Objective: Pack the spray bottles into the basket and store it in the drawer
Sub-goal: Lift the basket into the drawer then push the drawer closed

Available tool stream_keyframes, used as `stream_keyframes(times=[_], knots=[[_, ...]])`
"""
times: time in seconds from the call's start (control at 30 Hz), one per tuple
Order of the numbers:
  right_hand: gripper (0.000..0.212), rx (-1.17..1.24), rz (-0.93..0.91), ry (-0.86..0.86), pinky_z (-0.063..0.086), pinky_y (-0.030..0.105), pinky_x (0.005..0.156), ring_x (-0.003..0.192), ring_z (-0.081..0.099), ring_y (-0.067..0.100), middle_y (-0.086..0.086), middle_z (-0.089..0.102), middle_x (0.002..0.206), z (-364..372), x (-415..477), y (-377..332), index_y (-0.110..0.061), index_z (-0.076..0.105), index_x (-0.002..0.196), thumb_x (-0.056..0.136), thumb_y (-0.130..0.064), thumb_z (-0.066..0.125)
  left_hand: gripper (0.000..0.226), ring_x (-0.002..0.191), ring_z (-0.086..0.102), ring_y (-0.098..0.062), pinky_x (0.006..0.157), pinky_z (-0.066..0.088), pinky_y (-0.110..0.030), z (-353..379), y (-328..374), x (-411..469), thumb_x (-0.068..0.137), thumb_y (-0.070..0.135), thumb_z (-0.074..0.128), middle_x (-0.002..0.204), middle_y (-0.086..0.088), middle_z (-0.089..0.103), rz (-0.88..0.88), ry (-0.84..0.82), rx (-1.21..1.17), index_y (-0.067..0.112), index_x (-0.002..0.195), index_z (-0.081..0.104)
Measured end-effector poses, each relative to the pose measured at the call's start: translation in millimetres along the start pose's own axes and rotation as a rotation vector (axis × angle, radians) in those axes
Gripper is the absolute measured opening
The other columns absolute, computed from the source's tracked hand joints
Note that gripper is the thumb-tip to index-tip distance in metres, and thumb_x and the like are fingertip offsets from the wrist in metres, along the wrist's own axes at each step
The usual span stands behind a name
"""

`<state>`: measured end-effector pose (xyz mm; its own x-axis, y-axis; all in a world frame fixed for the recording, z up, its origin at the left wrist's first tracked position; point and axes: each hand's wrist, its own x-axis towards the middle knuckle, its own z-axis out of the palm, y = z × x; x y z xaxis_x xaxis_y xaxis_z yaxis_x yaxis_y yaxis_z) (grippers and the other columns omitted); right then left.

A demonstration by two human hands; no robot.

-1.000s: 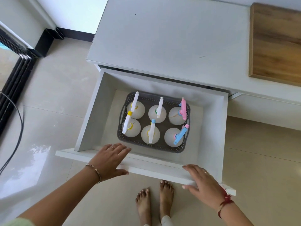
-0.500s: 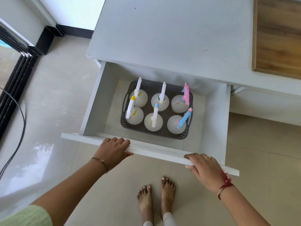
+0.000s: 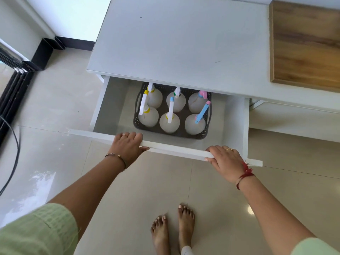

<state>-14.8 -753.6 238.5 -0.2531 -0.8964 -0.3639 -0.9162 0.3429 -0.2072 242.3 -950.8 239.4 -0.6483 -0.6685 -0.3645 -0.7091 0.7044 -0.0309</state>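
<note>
We are curling our left hand (image 3: 128, 146) and right hand (image 3: 225, 161) over the drawer front (image 3: 176, 149), gripping it to push evenly; beyond, the basket (image 3: 205, 134) of spray bottles (image 3: 169, 123) is sitting inside, half under the counter (image 3: 184, 43).

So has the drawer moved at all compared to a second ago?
Yes. The drawer has slid inward under the white countertop: the countertop's front edge now covers the back of the grey basket, which earlier was fully exposed. Both hands rest on the drawer front.
</note>
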Motion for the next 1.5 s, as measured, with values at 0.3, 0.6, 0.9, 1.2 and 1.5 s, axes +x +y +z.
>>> stream_keyframes(times=[0.3,0.6,0.9,1.2,1.5], knots=[[0.079,1.109,0.846,0.794,0.014,0.040,0.120,0.146,0.014,0.021,0.011,0.016,0.157,-5.7,-2.6,-50.4,-0.008,0.019,0.147,0.087,-0.036,0.061,0.093,0.148,0.005,-0.022,0.118,0.007,-0.037,-15.9,52.6,4.9,0.082,0.059,0.053,0.160,-0.008,0.005,-1.009,0.422,-1.474,0.013,0.150,0.008],[0.069,2.320,1.388,0.700,0.019,0.040,0.117,0.143,0.023,0.019,-0.002,0.017,0.157,-51.3,50.1,-40.7,-0.028,0.014,0.149,0.091,-0.057,0.037,0.054,0.122,0.053,-0.029,0.107,0.040,-0.048,-39.4,56.1,51.9,0.091,0.052,0.042,0.137,-0.007,0.052,-1.289,0.150,-2.672,0.017,0.132,0.046],[0.041,2.480,1.330,0.674,0.034,0.038,0.110,0.123,0.046,0.021,0.003,0.047,0.131,-48.0,76.9,-21.8,-0.021,0.048,0.123,0.094,-0.048,0.036,0.060,0.133,0.040,-0.032,0.112,0.030,-0.053,-43.2,50.2,80.8,0.096,0.049,0.029,0.147,-0.012,0.038,-1.205,0.089,-2.562,0.012,0.143,0.031],[0.041,2.496,1.166,0.751,0.036,0.048,0.104,0.066,0.042,0.014,0.000,0.039,0.065,-63.0,119.9,-5.6,-0.014,0.040,0.068,0.096,-0.044,0.036,0.052,0.128,0.042,-0.026,0.113,0.024,-0.054,-64.0,40.6,125.0,0.098,0.046,0.025,0.131,-0.013,0.046,-1.080,0.106,-2.550,0.001,0.108,0.048],[0.042,2.577,1.003,0.746,0.040,0.029,0.060,0.059,0.032,0.016,-0.001,0.034,0.058,-88.2,154.6,8.5,-0.015,0.034,0.055,0.095,-0.026,0.027,0.052,0.140,0.032,-0.026,0.115,0.022,-0.050,-91.1,42.0,156.6,0.098,0.048,0.021,0.147,-0.009,0.038,-0.881,0.155,-2.569,0.007,0.117,0.047]])
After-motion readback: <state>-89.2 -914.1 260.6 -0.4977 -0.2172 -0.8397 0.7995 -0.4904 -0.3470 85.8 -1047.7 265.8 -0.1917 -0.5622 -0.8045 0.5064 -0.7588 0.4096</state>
